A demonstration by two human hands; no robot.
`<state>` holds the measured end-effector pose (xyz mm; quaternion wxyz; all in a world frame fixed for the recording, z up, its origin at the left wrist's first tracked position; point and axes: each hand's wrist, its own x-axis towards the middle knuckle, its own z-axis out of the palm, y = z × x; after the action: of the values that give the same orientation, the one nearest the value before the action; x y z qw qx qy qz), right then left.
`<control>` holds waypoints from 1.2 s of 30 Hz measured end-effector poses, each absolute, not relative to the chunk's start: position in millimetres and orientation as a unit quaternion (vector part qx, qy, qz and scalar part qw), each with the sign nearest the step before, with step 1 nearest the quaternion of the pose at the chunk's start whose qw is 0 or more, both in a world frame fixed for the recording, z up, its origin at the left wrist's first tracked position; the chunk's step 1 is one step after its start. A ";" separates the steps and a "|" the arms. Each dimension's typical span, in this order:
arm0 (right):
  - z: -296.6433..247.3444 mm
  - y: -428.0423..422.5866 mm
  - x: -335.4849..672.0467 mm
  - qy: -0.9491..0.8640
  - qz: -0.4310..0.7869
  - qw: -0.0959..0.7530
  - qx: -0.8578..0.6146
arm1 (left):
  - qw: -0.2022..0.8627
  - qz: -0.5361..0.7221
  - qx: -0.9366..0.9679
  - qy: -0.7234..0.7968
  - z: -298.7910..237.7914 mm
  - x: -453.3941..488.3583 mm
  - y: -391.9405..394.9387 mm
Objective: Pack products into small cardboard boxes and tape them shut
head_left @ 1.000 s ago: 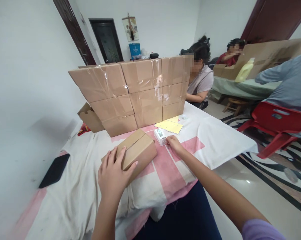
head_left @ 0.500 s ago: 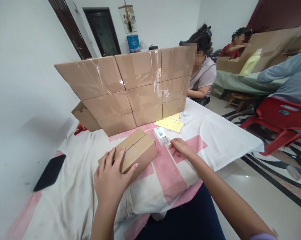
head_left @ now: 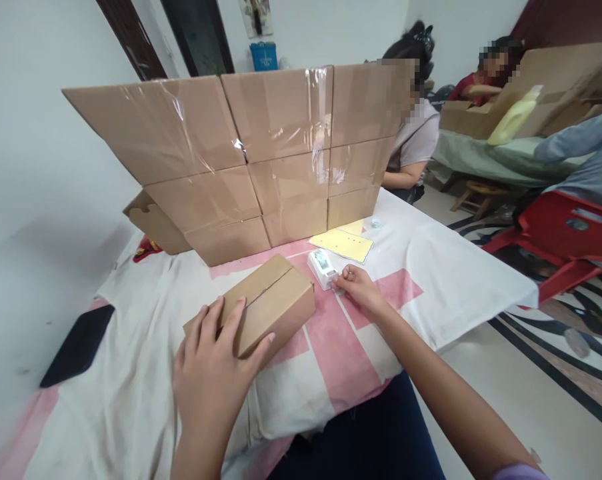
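Observation:
A closed brown cardboard box (head_left: 275, 300) lies at an angle on the cloth-covered table. My left hand (head_left: 215, 353) grips its near left end, with spread fingers over the top and the thumb against the front side. Just right of the box is a small white device (head_left: 322, 268) with a greenish panel on its top. At this device's near right end, the thumb and forefinger of my right hand (head_left: 359, 288) are pinched together. Whatever lies between those fingertips is too small to make out.
Behind stands a wall of taped cardboard boxes (head_left: 285, 160). Yellow paper (head_left: 345, 245) and a clear roll (head_left: 376, 223) lie near its foot. A black flat object (head_left: 78, 347) is at the left. Beyond sit other people, one by a red chair (head_left: 575, 227).
My right hand has moved in to the white device's end, and its fingers have closed to a pinch. My left hand stays on the box. The view has shifted slightly.

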<state>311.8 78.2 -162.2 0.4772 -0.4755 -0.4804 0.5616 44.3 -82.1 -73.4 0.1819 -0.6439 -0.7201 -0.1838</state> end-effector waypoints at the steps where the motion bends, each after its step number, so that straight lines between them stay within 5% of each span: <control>1: -164.0 78.9 311.2 -0.487 0.561 0.478 -0.469 | 0.181 -0.189 -0.646 -0.717 -74.6 43.4 -81.6; 15: -168.7 77.5 306.3 -0.553 0.498 0.498 -0.445 | 0.156 -0.199 -0.646 -0.720 -77.9 43.6 -80.2; 28: -43.9 -22.7 267.8 -0.619 0.495 0.554 -0.254 | 0.077 -0.112 -0.707 -0.694 -63.9 41.6 -105.6; 36: -42.4 -37.6 242.5 -0.627 0.499 0.541 -0.256 | 0.066 -0.104 -0.734 -0.668 -53.0 34.9 -104.5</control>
<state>242.5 -37.6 -42.4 0.5407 -0.2559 -0.6273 0.4987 34.9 -104.5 -53.0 0.0662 -0.7341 -0.6677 -0.1043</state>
